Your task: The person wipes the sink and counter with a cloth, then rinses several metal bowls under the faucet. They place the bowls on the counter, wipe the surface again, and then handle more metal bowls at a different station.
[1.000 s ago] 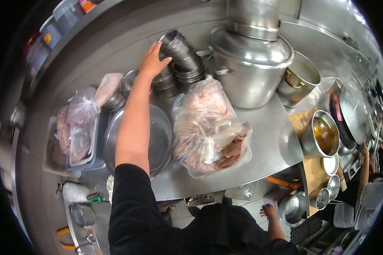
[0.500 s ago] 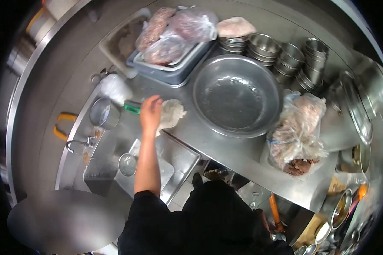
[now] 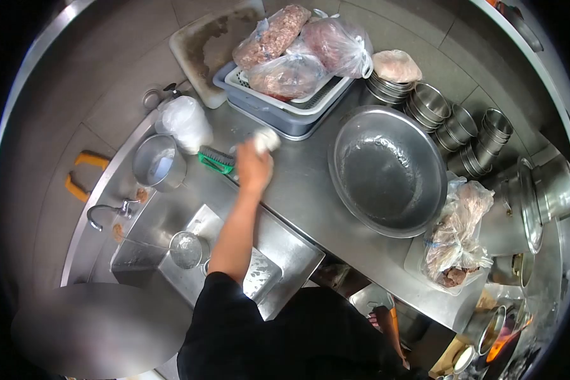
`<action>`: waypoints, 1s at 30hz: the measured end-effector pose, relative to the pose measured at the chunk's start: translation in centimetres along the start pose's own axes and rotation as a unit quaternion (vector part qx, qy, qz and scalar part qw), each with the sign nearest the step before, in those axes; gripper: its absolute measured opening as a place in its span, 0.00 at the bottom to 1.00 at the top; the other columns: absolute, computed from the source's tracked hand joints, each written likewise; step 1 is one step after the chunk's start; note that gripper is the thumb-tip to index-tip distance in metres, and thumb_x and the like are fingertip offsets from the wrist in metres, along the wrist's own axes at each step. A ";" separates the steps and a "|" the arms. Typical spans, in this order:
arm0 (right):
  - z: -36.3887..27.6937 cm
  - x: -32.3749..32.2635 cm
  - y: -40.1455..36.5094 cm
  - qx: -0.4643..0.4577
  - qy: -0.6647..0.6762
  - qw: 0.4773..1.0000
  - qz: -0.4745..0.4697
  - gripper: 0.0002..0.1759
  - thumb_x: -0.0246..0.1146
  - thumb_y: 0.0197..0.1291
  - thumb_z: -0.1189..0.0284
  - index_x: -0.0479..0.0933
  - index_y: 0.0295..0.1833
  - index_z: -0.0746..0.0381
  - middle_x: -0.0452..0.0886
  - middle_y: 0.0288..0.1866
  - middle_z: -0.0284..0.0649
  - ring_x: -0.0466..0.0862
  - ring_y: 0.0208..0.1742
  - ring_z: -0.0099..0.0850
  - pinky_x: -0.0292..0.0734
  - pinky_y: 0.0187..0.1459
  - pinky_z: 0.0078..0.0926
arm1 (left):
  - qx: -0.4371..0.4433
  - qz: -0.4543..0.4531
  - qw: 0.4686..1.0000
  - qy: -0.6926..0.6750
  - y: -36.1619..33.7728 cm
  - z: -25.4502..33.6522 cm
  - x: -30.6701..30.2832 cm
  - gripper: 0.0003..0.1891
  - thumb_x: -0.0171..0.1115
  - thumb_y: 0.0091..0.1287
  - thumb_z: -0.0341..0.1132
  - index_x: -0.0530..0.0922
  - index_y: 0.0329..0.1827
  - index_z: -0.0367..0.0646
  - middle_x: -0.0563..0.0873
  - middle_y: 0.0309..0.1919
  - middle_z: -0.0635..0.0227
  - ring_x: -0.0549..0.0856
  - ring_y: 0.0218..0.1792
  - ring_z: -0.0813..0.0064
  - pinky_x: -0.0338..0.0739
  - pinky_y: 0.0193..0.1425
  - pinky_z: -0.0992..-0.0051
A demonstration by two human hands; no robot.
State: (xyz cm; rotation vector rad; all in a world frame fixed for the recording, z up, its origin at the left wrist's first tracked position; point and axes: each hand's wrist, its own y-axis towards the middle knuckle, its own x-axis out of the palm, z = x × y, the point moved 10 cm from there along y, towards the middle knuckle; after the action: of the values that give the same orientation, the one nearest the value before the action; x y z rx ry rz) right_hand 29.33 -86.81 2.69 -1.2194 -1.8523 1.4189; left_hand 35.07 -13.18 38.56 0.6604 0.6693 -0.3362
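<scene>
White cloth [image 3: 265, 139] sits bunched in the clenched left hand [image 3: 253, 168] by a green brush [image 3: 216, 159] on the counter [image 3: 304, 190]; the right hand [image 3: 379, 315] is too small to read.

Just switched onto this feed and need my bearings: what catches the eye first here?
The left hand grips a white cloth on the steel counter, right beside a green brush. To its right sits a large round metal basin. Behind the hand, a grey crate is piled with clear bags of pinkish meat.
</scene>
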 end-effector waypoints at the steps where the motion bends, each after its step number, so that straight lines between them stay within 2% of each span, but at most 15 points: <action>1: 0.5 0.9 -2.0 0.013 -0.017 1.000 -0.007 0.11 0.55 0.64 0.64 0.74 0.36 0.60 0.79 0.25 0.39 0.83 0.23 0.35 0.80 0.22 0.35 | -0.042 0.041 0.998 0.008 2.3 -1.5 -1.7 0.21 0.62 0.62 0.36 0.71 0.55 0.36 0.75 0.48 0.46 0.77 0.51 0.46 0.73 0.54 0.57; 3: 0.4 1.0 -3.0 -0.145 -0.266 0.953 0.020 0.12 0.53 0.65 0.63 0.76 0.37 0.60 0.80 0.26 0.40 0.83 0.24 0.35 0.81 0.24 0.33 | -0.113 0.003 0.992 0.061 8.2 -6.9 -0.9 0.28 0.51 0.70 0.47 0.70 0.57 0.24 0.73 0.54 0.40 0.76 0.54 0.43 0.70 0.60 0.56; 4: 2.1 0.4 -1.3 -0.242 -0.423 0.873 0.028 0.12 0.54 0.65 0.63 0.76 0.40 0.61 0.81 0.27 0.40 0.83 0.24 0.35 0.81 0.24 0.33 | -0.052 0.070 0.989 0.118 11.5 -11.0 1.3 0.30 0.49 0.71 0.48 0.70 0.57 0.22 0.69 0.61 0.37 0.74 0.57 0.41 0.69 0.62 0.57; 5: 4.4 -0.6 0.5 -0.333 -0.537 0.773 0.062 0.13 0.54 0.64 0.63 0.76 0.42 0.61 0.81 0.28 0.41 0.83 0.24 0.35 0.81 0.25 0.34 | -0.101 -0.024 0.988 0.118 13.4 -13.1 2.9 0.32 0.47 0.72 0.50 0.68 0.61 0.24 0.62 0.68 0.39 0.69 0.64 0.42 0.66 0.66 0.58; 6: 4.3 -0.6 -2.2 -0.247 -0.365 0.897 0.043 0.15 0.56 0.64 0.64 0.74 0.50 0.62 0.82 0.31 0.44 0.83 0.24 0.36 0.82 0.24 0.36 | -0.134 -0.068 0.979 0.135 14.6 -15.8 5.5 0.32 0.46 0.72 0.51 0.65 0.64 0.26 0.60 0.70 0.42 0.66 0.66 0.43 0.63 0.68 0.57; 10: 5.7 -1.7 -6.3 0.028 -0.173 0.978 0.116 0.18 0.57 0.63 0.65 0.70 0.53 0.63 0.82 0.33 0.46 0.83 0.23 0.38 0.83 0.23 0.39 | -0.193 -0.139 0.947 0.215 14.1 -14.2 8.9 0.35 0.43 0.73 0.53 0.56 0.72 0.33 0.52 0.74 0.47 0.56 0.72 0.46 0.50 0.75 0.53; 13: 6.6 -2.1 -4.6 0.000 -0.090 0.990 0.111 0.15 0.55 0.63 0.66 0.71 0.50 0.64 0.82 0.32 0.46 0.84 0.23 0.37 0.83 0.23 0.38 | -0.157 -0.045 0.929 0.333 15.7 -18.5 17.3 0.35 0.42 0.73 0.51 0.53 0.74 0.35 0.51 0.75 0.51 0.53 0.73 0.46 0.44 0.76 0.50; 17: 1.4 2.9 -5.4 -0.057 -0.125 0.988 0.068 0.12 0.52 0.63 0.67 0.74 0.38 0.65 0.82 0.28 0.42 0.85 0.25 0.32 0.82 0.24 0.34 | -0.125 -0.049 0.952 0.274 12.5 -14.3 14.3 0.31 0.40 0.74 0.47 0.55 0.74 0.35 0.52 0.76 0.53 0.52 0.74 0.45 0.42 0.77 0.50; 18: -4.0 7.3 -8.4 -0.298 -0.445 0.844 0.001 0.12 0.53 0.62 0.67 0.74 0.35 0.65 0.82 0.26 0.40 0.84 0.23 0.30 0.82 0.24 0.33 | -0.068 -0.113 0.934 0.333 11.9 -12.0 13.9 0.30 0.40 0.74 0.45 0.57 0.73 0.36 0.56 0.74 0.53 0.54 0.73 0.46 0.45 0.75 0.50; 22: -4.7 7.9 -5.2 -0.347 -0.408 0.844 -0.030 0.10 0.53 0.63 0.68 0.74 0.34 0.62 0.81 0.24 0.39 0.82 0.21 0.29 0.81 0.22 0.31 | -0.086 -0.038 0.964 0.247 7.6 -9.1 11.2 0.28 0.44 0.72 0.43 0.62 0.71 0.37 0.60 0.73 0.54 0.57 0.72 0.47 0.49 0.73 0.51; 23: -5.6 7.7 -5.0 -0.352 -0.410 0.841 -0.032 0.10 0.53 0.63 0.68 0.74 0.34 0.62 0.81 0.24 0.39 0.82 0.21 0.29 0.81 0.22 0.31 | -0.027 -0.006 0.968 0.251 6.3 -7.8 11.3 0.24 0.47 0.69 0.41 0.69 0.65 0.40 0.67 0.68 0.54 0.62 0.69 0.50 0.54 0.71 0.54; 26: -1.5 1.3 1.4 -0.038 -0.122 0.992 -0.022 0.15 0.55 0.67 0.61 0.74 0.42 0.64 0.82 0.30 0.40 0.84 0.28 0.38 0.82 0.28 0.39 | 0.022 -0.028 0.991 0.131 3.5 -5.5 7.7 0.16 0.51 0.63 0.37 0.79 0.52 0.45 0.77 0.59 0.56 0.71 0.63 0.54 0.63 0.66 0.58; 27: -1.4 0.5 2.2 -0.020 -0.090 0.996 -0.008 0.14 0.55 0.67 0.63 0.73 0.45 0.64 0.82 0.32 0.44 0.84 0.27 0.40 0.82 0.27 0.42 | 0.009 -0.088 0.996 -0.002 3.3 -5.5 7.6 0.13 0.53 0.60 0.35 0.83 0.44 0.47 0.81 0.54 0.57 0.75 0.59 0.56 0.68 0.64 0.60; 28: -1.8 -0.6 2.4 -0.056 -0.096 0.994 0.008 0.14 0.55 0.67 0.64 0.72 0.46 0.64 0.82 0.32 0.45 0.84 0.28 0.40 0.82 0.27 0.43 | 0.011 0.008 0.997 -0.079 3.2 -5.5 5.7 0.11 0.52 0.58 0.33 0.84 0.36 0.48 0.85 0.48 0.60 0.79 0.53 0.57 0.72 0.60 0.61; 30: -1.9 -1.8 2.3 -0.094 -0.099 0.990 0.022 0.13 0.56 0.66 0.64 0.72 0.47 0.64 0.81 0.32 0.45 0.84 0.28 0.40 0.83 0.28 0.44 | 0.034 -0.013 0.994 -0.105 3.0 -3.4 4.9 0.12 0.52 0.58 0.34 0.84 0.37 0.48 0.83 0.51 0.60 0.78 0.56 0.57 0.70 0.62 0.61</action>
State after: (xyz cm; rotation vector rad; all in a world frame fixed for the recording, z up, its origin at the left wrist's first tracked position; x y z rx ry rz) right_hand 32.48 -87.37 1.42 -1.2538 -2.1474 1.4620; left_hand 38.53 -9.09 34.62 0.6711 0.4668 -0.4485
